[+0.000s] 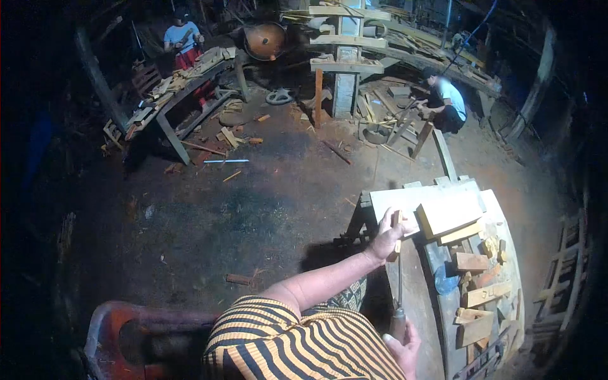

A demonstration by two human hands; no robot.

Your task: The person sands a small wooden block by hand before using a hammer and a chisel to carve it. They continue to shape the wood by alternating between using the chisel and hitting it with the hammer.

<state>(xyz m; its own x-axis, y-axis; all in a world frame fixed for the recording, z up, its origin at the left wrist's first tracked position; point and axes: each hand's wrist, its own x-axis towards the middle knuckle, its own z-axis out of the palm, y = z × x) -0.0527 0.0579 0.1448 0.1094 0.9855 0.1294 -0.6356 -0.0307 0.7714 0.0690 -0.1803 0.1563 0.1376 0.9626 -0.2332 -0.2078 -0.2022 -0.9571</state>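
Note:
My left hand [384,244] is closed around a small narrow piece of wood [398,229], over the left edge of the workbench [415,278]. Closer to my body, my right hand [406,349] grips the wooden handle of a tool with a long thin metal shaft [400,288]. The shaft points away from me, its far end meeting the wood piece near my left hand. Just right of my left hand, a large pale wooden block [451,214] lies on the bench. Several smaller cut blocks, one of them a marked block [487,293], lie along its right side.
A blue round object [446,281] sits among the blocks. An orange-red chair [104,329] stands at lower left. Across the floor, one person [183,38] stands behind a wood-covered table [166,101]; another person [447,101] crouches at right. Wood scraps [237,278] litter the floor.

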